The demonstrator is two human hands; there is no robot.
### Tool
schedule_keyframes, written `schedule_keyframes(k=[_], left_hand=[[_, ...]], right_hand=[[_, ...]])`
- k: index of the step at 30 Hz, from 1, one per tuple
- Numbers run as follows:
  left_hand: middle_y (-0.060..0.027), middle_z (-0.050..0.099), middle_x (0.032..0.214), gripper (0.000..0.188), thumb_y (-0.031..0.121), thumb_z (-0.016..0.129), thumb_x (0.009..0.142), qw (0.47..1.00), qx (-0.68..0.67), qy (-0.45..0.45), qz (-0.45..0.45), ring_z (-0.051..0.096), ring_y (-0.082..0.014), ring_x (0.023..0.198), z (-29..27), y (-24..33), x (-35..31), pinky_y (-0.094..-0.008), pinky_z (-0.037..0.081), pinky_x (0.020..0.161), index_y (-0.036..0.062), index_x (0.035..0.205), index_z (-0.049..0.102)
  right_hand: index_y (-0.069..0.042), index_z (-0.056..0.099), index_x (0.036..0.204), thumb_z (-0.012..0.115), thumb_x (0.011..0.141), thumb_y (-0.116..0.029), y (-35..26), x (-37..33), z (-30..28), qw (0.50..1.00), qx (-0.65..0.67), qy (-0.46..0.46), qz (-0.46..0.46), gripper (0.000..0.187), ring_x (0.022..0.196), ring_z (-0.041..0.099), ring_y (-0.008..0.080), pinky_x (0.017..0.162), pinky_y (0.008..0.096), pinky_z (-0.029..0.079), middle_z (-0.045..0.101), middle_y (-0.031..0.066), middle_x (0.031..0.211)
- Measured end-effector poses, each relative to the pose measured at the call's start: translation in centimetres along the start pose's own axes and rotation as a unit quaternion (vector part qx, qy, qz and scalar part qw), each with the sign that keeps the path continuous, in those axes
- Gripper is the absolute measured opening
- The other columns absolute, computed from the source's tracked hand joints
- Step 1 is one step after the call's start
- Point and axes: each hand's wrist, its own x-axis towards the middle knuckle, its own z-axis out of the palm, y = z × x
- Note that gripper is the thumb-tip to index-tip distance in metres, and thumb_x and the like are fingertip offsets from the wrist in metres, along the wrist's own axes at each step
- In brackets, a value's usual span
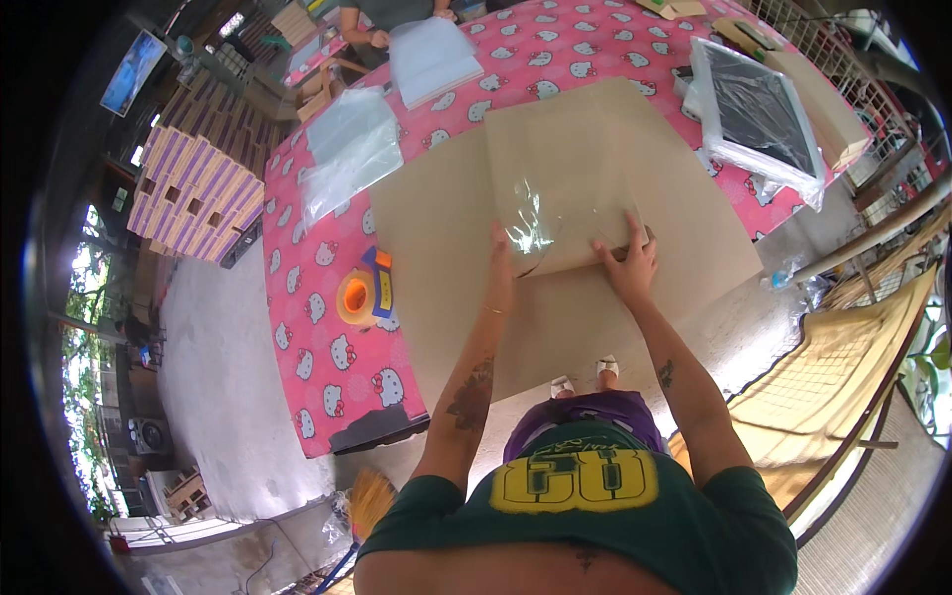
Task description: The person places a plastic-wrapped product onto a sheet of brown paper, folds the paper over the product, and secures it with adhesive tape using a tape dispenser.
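Head view: two hands (504,256) (632,264) touch one brown package (565,164).

Cardboard (560,169) brown — tablecloth (312,382) pink, apparently cat-patterned.

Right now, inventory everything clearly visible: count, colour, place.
tablecloth: 1, pink, centre
cardboard sheet: 1, brown, on tablecloth
smaller cardboard piece: 1, brown, on sheet
tape dispenser: 1, blue-orange, tablecloth's left
wrapped panel: 1, black, far right
plastic wrapping: uncounted, clear, far left
sheet stack: 1, white, far edge
cartons: many, brown, left background
broom: 1, yellow, lower left
co-worker: 1, dark top, far side
left hand: 1, bare, piece's left
right hand: 1, bare, piece's right
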Motion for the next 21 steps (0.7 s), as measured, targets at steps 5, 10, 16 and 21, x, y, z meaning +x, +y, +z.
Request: schedule_keyframes(k=[5,10,16,21], left_hand=[[-0.0171,0.027,0.156,0.066,0.036,0.047,0.1,0.997,0.073,-0.004,-0.018,0.022,-0.0312,0.146,-0.6,0.3,0.3,-0.0462,0.017,0.117,0.0026,0.151,0.023],[-0.0171,0.028,0.155,0.062,0.036,0.044,0.1,0.981,0.169,0.012,0.09,0.023,-0.0323,0.145,2.2,5.6,0.2,-0.0486,0.016,0.117,0.0055,0.151,0.026],[-0.0233,0.029,0.153,0.057,0.041,0.037,0.101,0.965,0.171,-0.049,0.19,0.024,-0.0404,0.143,2.8,5.7,-0.7,-0.055,0.018,0.115,0.0115,0.149,0.033],[-0.0262,0.018,0.156,0.057,0.04,0.041,0.101,0.962,0.265,0.015,0.057,0.024,-0.0423,0.142,2.3,5.9,-2.0,-0.0525,0.023,0.114,0.0122,0.15,0.032]], right_hand=[[-0.023,0.036,0.146,0.071,0.078,-0.055,-0.7,1.0,-2.2,0.997,0.029,-0.077,-0.015,0.083,0.132,0.036,0.0377,0.109,0.0514,0.026,0.039,0.0228,0.14],[-0.008,0.035,0.145,0.056,0.091,-0.045,-3.9,3.5,0.2,0.932,-0.234,-0.086,-0.263,0.069,0.141,0.029,0.033,0.113,0.0534,0.023,0.033,0.0172,0.15],[-0.007,0.025,0.151,0.042,0.098,-0.048,-2.5,4.3,0.8,0.881,-0.237,-0.199,-0.359,0.07,0.148,0.017,0.023,0.117,0.0522,0.017,0.023,0.0095,0.159],[-0.007,0.021,0.152,0.047,0.097,-0.048,-0.4,4.9,-4.6,0.932,-0.227,-0.162,-0.233,0.074,0.145,0.024,0.0282,0.116,0.0474,0.023,0.023,0.0124,0.158]])
